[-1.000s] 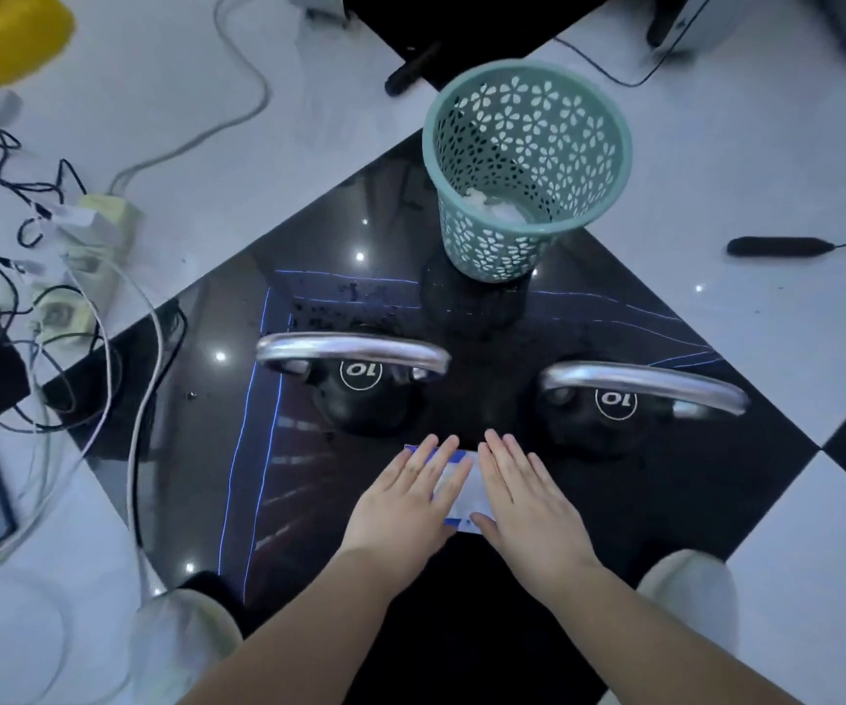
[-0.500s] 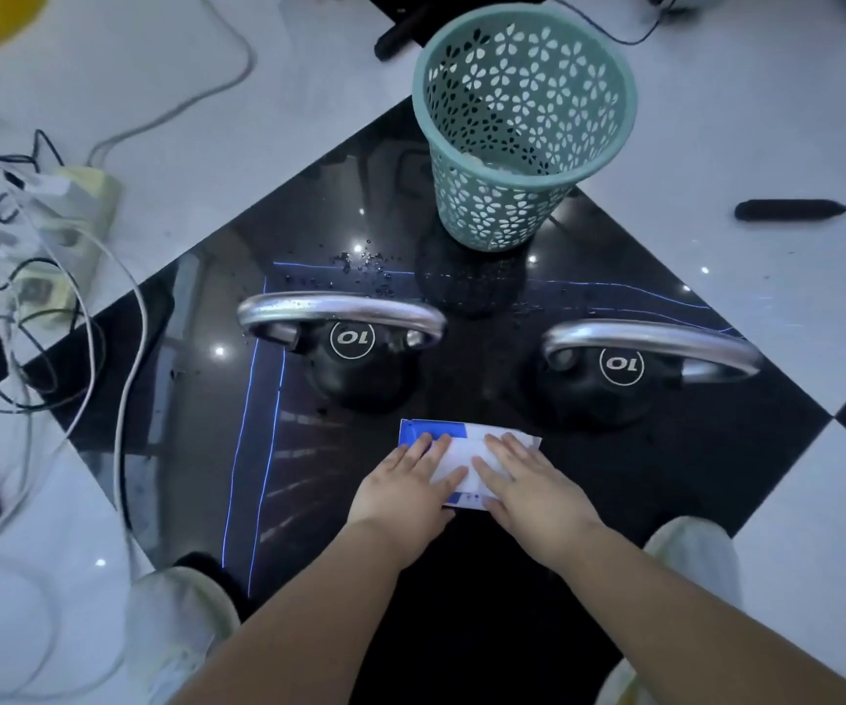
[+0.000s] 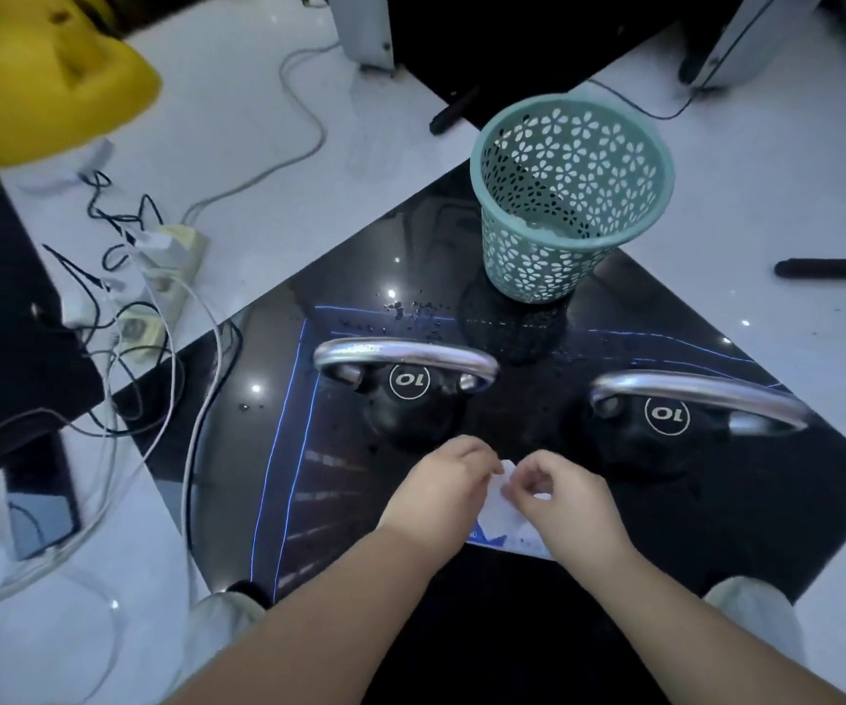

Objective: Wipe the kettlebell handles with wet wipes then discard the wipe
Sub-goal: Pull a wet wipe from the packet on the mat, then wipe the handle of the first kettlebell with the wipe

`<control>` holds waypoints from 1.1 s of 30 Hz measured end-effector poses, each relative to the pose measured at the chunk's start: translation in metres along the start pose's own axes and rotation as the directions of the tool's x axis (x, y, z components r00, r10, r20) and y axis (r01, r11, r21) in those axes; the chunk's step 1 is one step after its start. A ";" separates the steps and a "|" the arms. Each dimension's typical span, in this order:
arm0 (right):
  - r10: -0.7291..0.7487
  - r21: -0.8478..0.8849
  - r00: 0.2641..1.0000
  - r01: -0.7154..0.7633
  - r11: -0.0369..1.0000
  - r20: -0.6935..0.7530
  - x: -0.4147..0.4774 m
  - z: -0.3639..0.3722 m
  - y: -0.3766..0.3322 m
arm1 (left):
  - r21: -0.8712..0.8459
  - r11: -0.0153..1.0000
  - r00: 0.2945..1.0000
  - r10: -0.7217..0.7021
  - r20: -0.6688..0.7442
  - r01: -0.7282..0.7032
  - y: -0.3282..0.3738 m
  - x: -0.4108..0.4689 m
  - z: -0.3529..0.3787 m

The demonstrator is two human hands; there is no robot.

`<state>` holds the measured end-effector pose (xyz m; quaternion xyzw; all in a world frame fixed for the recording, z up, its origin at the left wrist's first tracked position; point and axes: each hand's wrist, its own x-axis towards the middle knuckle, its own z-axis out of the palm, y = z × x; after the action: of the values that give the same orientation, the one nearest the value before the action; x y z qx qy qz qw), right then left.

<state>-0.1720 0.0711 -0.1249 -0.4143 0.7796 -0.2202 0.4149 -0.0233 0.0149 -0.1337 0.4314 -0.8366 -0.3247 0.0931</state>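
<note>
Two black kettlebells marked 10 stand on a dark floor tile, the left kettlebell [image 3: 413,394] and the right kettlebell [image 3: 665,424], each with a shiny metal handle. In front of them lies a blue and white wet wipe pack [image 3: 507,534]. A white wipe [image 3: 502,488] sticks up out of it. My left hand [image 3: 441,493] and my right hand [image 3: 568,501] meet over the pack, both pinching the white wipe with curled fingers. A teal perforated bin [image 3: 571,195] stands behind the kettlebells with something white inside.
A power strip [image 3: 166,277] with tangled cables lies at the left, beside a phone [image 3: 41,511] on the floor. A yellow object [image 3: 39,73] fills the top left corner. Water drops [image 3: 410,310] dot the tile behind the left kettlebell. A black rod [image 3: 830,268] lies at the right.
My hands lay flat on the pack before; now their fingers are curled and a white wipe stands up between them. The camera view has shifted back and up.
</note>
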 end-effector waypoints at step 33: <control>-0.230 -0.304 0.959 0.172 0.937 -0.166 0.020 0.043 -0.131 | -0.075 0.972 0.954 -0.203 0.219 0.223 -0.050 0.088 -0.169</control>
<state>-0.0825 -0.0189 -0.0686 -0.5238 0.7940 -0.1865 0.2458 0.0298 -0.1526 -0.0455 0.4774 -0.7732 -0.4173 -0.0101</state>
